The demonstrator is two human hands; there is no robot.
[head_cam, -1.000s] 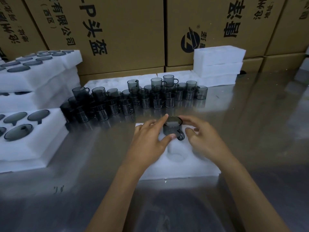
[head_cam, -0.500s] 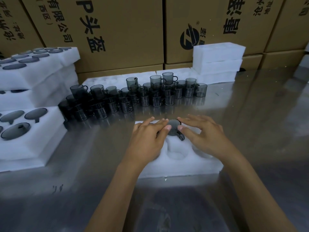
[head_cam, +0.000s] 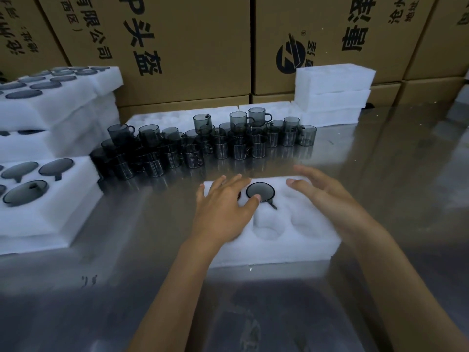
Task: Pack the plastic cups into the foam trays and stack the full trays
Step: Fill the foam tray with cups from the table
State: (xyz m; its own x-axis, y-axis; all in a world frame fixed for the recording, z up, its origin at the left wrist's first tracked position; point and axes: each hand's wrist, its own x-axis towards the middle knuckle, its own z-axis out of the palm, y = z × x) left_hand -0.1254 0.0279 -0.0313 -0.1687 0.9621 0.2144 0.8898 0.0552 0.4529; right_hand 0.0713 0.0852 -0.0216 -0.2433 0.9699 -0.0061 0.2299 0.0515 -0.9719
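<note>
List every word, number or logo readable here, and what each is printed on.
"P头盔", "有限公司", "(西区)": left cardboard box.
"唐", cut-off characters above it, and a round dark logo: middle cardboard box.
Smaller print on both boxes: too blurred to read.
Cups and foam trays: no text.

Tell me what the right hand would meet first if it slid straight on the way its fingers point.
The right hand points forward and leftward over the foam tray. Going straight on, it would probably first meet the loose cups crowded on the table behind the tray, though depth and hand height are hard to judge.
</note>
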